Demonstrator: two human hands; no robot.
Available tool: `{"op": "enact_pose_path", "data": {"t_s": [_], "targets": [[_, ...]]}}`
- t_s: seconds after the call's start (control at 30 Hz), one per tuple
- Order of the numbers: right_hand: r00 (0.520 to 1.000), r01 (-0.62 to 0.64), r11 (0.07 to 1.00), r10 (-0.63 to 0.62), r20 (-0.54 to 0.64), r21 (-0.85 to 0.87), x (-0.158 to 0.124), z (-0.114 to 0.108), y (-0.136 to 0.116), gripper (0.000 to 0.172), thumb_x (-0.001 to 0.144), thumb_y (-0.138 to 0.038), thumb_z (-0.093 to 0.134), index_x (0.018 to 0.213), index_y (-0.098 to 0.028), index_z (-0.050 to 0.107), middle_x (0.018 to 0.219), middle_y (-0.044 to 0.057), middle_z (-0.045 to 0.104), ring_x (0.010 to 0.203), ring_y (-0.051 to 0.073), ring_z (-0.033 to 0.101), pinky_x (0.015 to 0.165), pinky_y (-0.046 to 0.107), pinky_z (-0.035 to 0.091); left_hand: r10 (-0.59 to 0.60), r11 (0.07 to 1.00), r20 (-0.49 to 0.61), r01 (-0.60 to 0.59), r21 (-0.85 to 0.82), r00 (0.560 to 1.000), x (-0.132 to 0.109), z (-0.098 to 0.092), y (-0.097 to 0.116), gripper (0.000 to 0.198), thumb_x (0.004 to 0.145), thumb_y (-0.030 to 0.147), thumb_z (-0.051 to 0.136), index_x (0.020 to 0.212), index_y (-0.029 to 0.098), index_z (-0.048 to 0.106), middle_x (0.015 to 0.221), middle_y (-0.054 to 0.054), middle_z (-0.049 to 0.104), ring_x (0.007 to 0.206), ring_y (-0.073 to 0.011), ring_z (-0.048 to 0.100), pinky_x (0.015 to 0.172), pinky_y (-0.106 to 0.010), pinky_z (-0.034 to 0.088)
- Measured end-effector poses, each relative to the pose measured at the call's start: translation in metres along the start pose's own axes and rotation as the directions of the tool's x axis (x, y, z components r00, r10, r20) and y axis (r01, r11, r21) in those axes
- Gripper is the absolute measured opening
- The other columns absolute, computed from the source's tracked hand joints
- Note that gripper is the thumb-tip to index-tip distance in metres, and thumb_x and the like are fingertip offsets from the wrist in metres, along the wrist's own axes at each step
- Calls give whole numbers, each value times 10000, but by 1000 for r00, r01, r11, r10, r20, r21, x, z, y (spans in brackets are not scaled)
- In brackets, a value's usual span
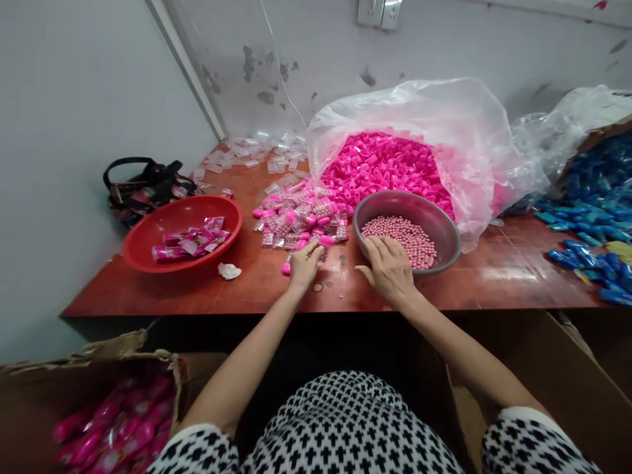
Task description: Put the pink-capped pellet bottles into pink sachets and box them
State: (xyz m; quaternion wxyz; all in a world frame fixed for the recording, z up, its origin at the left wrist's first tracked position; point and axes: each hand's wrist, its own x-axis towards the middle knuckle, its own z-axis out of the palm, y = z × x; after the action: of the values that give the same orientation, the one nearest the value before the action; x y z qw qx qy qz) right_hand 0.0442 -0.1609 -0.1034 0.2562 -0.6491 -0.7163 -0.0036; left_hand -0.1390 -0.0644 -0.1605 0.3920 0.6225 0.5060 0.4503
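Covering part of the near-left rim of the gray bowl [446,235], the right hand [390,266] is placed palm down, its thumb spread apart from the fingers; contact between fingertips and pink beads [405,232] cannot be confirmed. The left hand [305,264] is held narrow, thumb and fingers drawn together beside the capped containers [296,217]; whether an item is gripped cannot be determined, as the fingertips are partly concealed. A pink end [286,268] is exposed at the left side of this hand; its remainder is obscured. The carton [74,361] at lower left is cut off by the edge of the view, and its pink packs [113,421] are blurred.

The containers are piled on the reddish-brown surface [494,276], left of the bowl. Where visible, clear bodies are filled with pink beads and fitted with glossy, rounded, bright pink caps. The containers are oriented in mixed directions. At the left fingertips, one pink cap [326,241] is laid with its long axis roughly sideways. The bowl is set upright, its opening facing up.
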Motion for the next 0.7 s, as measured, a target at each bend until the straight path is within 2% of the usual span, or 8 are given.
{"op": "enact_pose_path", "data": {"t_s": [0.07,0.13,0.23,0.37,0.57,0.7], "targets": [[995,-50,971,69,74,-232,1,2,10,400,911,-385,429,1142,-77,539,1069,220,633,1010,314,581,830,419,423,91,978,3,-90,188,996,11,-4,-7,353,807,271,513,1098,137,661,1106,-111,678,1040,-229,611,959,-400,429],[975,-97,933,159,156,-347,-3,2,16,383,944,-380,340,1032,-86,568,892,192,661,821,277,627,674,347,414,219,921,22,-214,325,976,13,-5,-14,370,818,239,487,1139,132,637,1182,-120,640,1138,-234,554,1013,-406,385],[961,-113,916,199,192,-386,-17,-4,18,394,956,-410,293,974,-126,566,867,158,664,786,254,635,600,296,353,326,837,43,-309,451,945,7,-1,-26,398,848,246,441,1207,162,592,1273,-108,580,1255,-246,448,1070,-448,317],[960,-116,921,200,194,-373,-46,-23,16,387,958,-417,300,933,-146,575,853,126,670,785,229,632,577,274,295,374,794,121,-385,471,919,-2,3,-38,405,864,270,417,1224,171,574,1321,-118,535,1292,-282,390,1078,-498,290],[976,-159,881,209,64,-445,-108,-50,32,370,949,-395,353,800,-158,595,715,82,660,651,173,591,562,287,245,375,772,175,-411,485,910,-16,11,-46,398,854,279,437,1219,187,568,1346,-119,505,1296,-309,370,1068,-517,294],[962,-253,812,270,-45,-525,-118,-64,60,396,937,-420,371,778,-154,617,685,79,655,612,153,564,537,286,197,372,760,183,-412,503,910,-16,16,-51,388,869,302,426,1192,150,579,1341,-134,506,1304,-295,370,1075,-479,292]]}}
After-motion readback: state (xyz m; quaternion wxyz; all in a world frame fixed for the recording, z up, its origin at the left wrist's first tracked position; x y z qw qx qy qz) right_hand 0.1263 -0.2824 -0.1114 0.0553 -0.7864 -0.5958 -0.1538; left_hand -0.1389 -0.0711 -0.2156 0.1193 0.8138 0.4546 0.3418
